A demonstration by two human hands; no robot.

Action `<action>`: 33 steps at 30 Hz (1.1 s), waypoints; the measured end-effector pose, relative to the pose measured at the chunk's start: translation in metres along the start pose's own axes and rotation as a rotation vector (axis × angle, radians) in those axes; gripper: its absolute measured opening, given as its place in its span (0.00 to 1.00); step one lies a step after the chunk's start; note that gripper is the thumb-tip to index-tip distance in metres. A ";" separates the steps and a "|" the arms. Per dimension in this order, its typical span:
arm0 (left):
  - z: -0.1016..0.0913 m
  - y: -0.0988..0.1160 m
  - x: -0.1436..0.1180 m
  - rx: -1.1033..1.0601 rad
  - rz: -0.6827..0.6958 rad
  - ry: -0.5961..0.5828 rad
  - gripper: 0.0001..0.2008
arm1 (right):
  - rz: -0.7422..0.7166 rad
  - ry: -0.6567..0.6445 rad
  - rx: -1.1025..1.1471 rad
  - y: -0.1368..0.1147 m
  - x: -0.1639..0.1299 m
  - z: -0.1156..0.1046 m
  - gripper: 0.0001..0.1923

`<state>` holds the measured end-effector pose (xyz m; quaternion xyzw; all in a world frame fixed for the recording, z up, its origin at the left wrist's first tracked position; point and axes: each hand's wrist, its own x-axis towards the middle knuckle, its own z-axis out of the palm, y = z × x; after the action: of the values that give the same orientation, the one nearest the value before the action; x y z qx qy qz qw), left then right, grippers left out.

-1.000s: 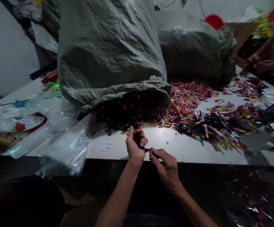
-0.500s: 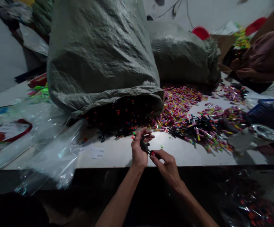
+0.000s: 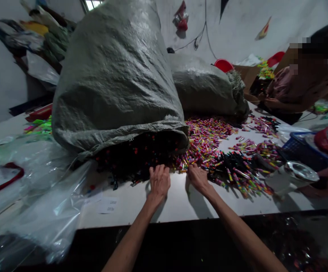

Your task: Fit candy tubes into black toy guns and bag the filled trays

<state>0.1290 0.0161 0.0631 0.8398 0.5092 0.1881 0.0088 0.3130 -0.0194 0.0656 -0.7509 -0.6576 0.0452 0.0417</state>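
No text, brand, number or sign can be read in this view. A small white paper slip [image 3: 108, 205] lying on the bench [image 3: 180, 204], just beside the clear plastic bags [image 3: 47, 211], carries a few short dark printed lines, but they are too small and blurred to make out. The grey woven sack [image 3: 115, 83] shows no lettering on its visible side.
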 end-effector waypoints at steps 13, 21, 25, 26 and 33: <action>0.007 -0.048 -0.057 0.002 0.025 0.030 0.16 | -0.117 -0.016 0.223 -0.030 0.003 0.014 0.08; -0.001 -0.054 -0.051 0.021 -0.052 -0.017 0.08 | 0.025 -0.129 1.102 -0.037 -0.029 0.035 0.06; -0.011 -0.052 -0.054 -0.212 -0.053 0.168 0.08 | 0.023 -0.056 0.991 -0.043 -0.045 0.037 0.08; -0.015 -0.051 -0.055 -0.307 -0.104 0.243 0.08 | -0.020 -0.021 0.921 -0.043 -0.047 0.035 0.08; -0.034 -0.030 -0.044 -1.359 -0.749 0.452 0.17 | 0.054 -0.125 1.401 -0.071 -0.068 0.008 0.19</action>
<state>0.0748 -0.0130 0.0752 0.3661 0.5207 0.6063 0.4768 0.2335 -0.0772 0.0676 -0.5593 -0.4561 0.5020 0.4766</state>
